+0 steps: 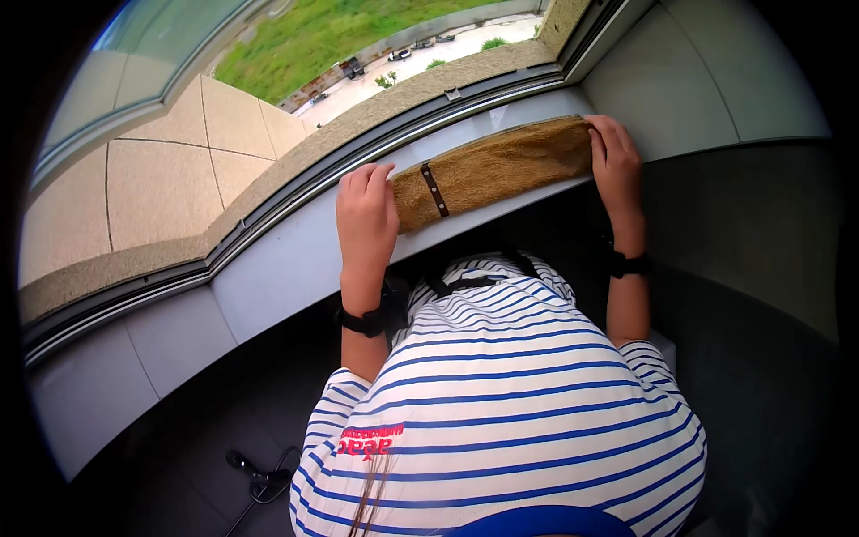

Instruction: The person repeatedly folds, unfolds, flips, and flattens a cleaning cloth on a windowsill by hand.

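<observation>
Brown oblong plush cloth (510, 172): long axis spanning left hand (368, 206) to right hand (616, 168), each pinching its nearer end.

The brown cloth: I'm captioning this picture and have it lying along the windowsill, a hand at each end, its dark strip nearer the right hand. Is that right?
Not quite: the head view shows the dark strip nearer the left hand, not the right hand. The brown cloth does lie along the windowsill, a hand at each end.
</observation>
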A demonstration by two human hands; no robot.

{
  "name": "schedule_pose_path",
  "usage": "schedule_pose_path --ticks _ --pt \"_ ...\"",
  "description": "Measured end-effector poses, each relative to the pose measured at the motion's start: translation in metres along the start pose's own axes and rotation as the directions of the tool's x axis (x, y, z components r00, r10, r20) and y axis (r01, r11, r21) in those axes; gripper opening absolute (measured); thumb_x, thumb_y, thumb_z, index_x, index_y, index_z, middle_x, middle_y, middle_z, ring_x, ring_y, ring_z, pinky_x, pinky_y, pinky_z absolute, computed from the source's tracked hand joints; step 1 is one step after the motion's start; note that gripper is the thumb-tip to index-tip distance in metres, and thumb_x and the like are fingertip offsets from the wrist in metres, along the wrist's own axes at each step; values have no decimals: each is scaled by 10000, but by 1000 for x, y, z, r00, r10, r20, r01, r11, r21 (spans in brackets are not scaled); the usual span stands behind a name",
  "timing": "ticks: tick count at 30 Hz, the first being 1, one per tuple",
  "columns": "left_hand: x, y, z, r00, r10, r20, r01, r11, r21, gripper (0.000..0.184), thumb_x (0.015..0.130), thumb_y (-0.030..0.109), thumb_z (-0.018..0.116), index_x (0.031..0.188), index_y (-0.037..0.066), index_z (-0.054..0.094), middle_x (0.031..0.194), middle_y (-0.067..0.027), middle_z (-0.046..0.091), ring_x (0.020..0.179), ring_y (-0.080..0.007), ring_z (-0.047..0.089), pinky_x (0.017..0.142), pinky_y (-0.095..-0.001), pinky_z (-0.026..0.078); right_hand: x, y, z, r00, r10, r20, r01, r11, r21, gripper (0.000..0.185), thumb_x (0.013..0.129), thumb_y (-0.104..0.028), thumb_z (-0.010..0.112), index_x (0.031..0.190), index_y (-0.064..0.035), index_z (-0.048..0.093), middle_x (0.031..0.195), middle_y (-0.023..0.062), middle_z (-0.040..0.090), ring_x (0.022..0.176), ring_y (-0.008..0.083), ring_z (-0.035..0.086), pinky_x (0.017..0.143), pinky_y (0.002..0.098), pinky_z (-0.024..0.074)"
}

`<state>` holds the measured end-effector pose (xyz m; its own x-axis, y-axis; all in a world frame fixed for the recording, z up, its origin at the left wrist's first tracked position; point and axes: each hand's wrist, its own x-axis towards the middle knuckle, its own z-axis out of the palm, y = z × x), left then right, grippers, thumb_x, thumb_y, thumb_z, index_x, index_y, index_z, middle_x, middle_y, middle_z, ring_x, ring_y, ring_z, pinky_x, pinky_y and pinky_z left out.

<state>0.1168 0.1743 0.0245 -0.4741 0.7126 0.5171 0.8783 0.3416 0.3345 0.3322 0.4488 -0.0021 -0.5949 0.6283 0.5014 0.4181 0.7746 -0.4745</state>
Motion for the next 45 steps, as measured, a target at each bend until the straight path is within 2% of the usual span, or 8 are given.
schedule_pose_path --ticks 2,4,8,18,21,27,33,45 --pt "-1 8 7 999 27 -31 -26 1000 17 89 917 73 621 993 34 647 852 -123 629 798 -306 594 721 -402 491 1 -6 12 986 -154 -56 147 982 -121 168 920 -80 649 1086 -54 655 1023 106 646 968 298 613 852 368 514" --pt "-12 20 14 952 -183 247 222 965 -139 69 929 102 630 941 35 631 804 -120 603 742 -283 583 685 -401 481 -4 -20 21 988 -140 -62 135 988 -81 162 881 -122 696 1023 -56 652 935 88 623 923 289 596 810 398 505" --pt "-26 33 43 916 -131 379 92 989 119 294 928 296 647 775 62 557 707 -106 596 700 -294 600 623 -389 467 -28 -46 51 960 -112 256 131 989 -61 281 869 -336 702 821 -83 589 869 70 602 861 267 581 717 401 482" --pt "-6 34 47 816 -76 573 -2 991 134 435 932 432 610 694 71 566 549 -125 590 526 -338 609 511 -443 459 -57 -53 61 983 -147 112 166 968 -189 287 891 -330 670 694 -143 578 628 38 572 600 238 598 559 370 491" --pt "-3 39 51 804 -18 595 -55 993 104 425 935 412 603 690 65 571 552 -136 591 521 -344 607 510 -454 464 -67 -56 43 987 -117 111 127 989 -82 297 908 -257 666 671 -121 547 619 65 573 591 256 589 556 384 483" --pt "8 68 80 791 116 600 -113 993 -43 405 952 391 578 717 61 573 563 -142 600 515 -346 610 495 -455 470 -72 -18 33 999 7 -47 -18 974 -226 330 936 -283 647 666 -125 542 605 52 587 544 250 624 476 383 493" --pt "4 105 105 832 183 524 -141 983 -119 392 940 419 612 819 55 530 647 -120 625 568 -315 638 482 -413 476 -54 16 18 959 280 41 -264 938 -227 394 1001 -349 555 729 -62 556 691 127 631 615 364 626 532 456 493" --pt "-6 91 109 873 167 458 -60 969 -239 369 811 373 746 870 70 543 712 -94 638 666 -294 662 554 -410 508 -53 -7 26 949 313 33 -251 816 -521 434 1018 -351 476 684 -104 601 639 146 668 563 379 656 532 500 532"
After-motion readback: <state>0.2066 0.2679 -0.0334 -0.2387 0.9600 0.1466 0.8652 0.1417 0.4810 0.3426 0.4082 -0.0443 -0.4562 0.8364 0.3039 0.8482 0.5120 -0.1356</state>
